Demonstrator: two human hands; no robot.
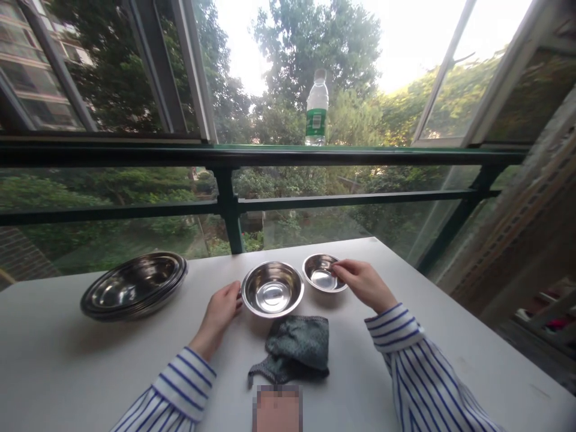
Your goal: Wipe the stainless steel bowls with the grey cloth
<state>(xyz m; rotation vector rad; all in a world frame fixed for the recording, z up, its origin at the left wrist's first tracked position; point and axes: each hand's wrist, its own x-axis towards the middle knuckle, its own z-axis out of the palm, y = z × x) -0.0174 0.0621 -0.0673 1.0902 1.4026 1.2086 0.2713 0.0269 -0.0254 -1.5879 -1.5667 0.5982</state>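
Note:
A medium steel bowl [272, 289] stands in the middle of the white table [67, 360]. My left hand [221, 310] rests against its left rim, fingers curled on the edge. A smaller steel bowl [320, 272] stands just to its right. My right hand [363, 283] pinches that small bowl's near right rim. A folded grey-green cloth [294, 348] lies on the table in front of the medium bowl, between my two striped sleeves.
A stack of larger steel bowls [135, 285] sits at the table's left. A plastic water bottle [317, 108] stands on the green railing [270, 155] behind the table. Open windows and trees lie beyond. The table's right edge drops off near a wall.

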